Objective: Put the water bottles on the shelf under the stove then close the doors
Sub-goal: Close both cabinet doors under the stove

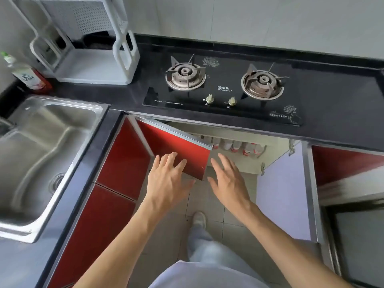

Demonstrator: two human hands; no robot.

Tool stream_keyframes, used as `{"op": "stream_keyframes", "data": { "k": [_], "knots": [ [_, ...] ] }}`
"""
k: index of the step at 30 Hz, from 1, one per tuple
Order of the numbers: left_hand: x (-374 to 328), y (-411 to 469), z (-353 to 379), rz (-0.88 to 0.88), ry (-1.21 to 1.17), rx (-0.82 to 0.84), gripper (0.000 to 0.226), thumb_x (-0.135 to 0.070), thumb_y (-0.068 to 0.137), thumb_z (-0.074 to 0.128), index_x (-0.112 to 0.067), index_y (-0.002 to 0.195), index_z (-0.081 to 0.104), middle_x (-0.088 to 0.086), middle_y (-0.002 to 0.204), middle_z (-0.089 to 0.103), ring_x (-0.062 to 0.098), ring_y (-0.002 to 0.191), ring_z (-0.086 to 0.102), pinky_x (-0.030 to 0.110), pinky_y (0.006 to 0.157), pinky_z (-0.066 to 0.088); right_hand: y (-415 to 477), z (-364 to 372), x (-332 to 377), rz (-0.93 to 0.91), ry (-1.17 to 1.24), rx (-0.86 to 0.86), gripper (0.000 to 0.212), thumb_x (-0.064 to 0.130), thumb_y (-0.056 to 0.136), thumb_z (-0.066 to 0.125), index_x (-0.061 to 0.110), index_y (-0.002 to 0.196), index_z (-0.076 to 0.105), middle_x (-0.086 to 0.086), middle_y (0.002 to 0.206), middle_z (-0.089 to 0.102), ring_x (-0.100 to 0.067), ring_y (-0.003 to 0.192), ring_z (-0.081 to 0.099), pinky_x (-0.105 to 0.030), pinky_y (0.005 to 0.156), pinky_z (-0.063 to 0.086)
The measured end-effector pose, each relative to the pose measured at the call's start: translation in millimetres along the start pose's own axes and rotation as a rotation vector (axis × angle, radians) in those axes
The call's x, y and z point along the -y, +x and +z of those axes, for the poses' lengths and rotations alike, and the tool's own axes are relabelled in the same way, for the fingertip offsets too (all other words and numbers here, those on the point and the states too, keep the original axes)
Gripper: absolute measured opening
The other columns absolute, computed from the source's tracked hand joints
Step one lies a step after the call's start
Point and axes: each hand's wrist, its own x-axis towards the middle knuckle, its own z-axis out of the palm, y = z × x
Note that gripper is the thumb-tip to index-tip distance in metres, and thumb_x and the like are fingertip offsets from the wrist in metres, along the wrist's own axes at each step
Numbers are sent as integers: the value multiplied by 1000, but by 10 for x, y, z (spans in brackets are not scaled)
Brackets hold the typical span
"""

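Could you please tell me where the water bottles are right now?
The water bottles stand in a row on the shelf under the stove, behind the half-open red door.

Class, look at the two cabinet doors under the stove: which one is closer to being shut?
The left door, red face showing, is partly swung in near the left hand. The right door stands wide open, showing its pale inner side.

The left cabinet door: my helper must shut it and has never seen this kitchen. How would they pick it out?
Find the black two-burner stove. Directly beneath it is an open cupboard with water bottles on its shelf. The left cabinet door is the red one half-swung, left hand on it; the right door shows its pale inside.
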Motion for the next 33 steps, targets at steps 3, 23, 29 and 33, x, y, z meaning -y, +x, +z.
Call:
{"op": "stream_keyframes", "data": {
  "k": [3,23,29,33],
  "knots": [
    [-333,-344,-214,28,-62,-61,71,-58,80,86,-14,136,74,15,143,64,37,126,65,51,109,55,-460,-301,-71,-61,-2,-42,57,17,94,80,6,146,60,-19,154,52,-37,141,53,-49,114,52],
    [-3297,-864,-365,42,-52,-68,72,-58,73,87,-25,135,72,6,125,66,31,108,68,42,87,62,-2181,-1498,-2383,-265,-176,37,63,16,91,73,7,150,55,-16,152,51,-34,143,49,-45,119,45],
    [-4301,-864,-37,-44,-74,-42,75,-59,73,88,-27,139,71,3,128,66,29,113,69,43,90,63,-2436,-1691,-3450,-341,-259,107,79,11,68,86,5,143,61,-17,133,60,-37,127,59,-47,113,53],
    [-4751,-989,163,-157,-47,41,70,-63,77,83,-30,137,69,1,125,65,27,111,66,40,86,61,-2481,-1663,-3916,-354,-272,213,84,0,64,80,8,144,57,-17,138,57,-37,132,55,-46,118,48]
  ]
}}
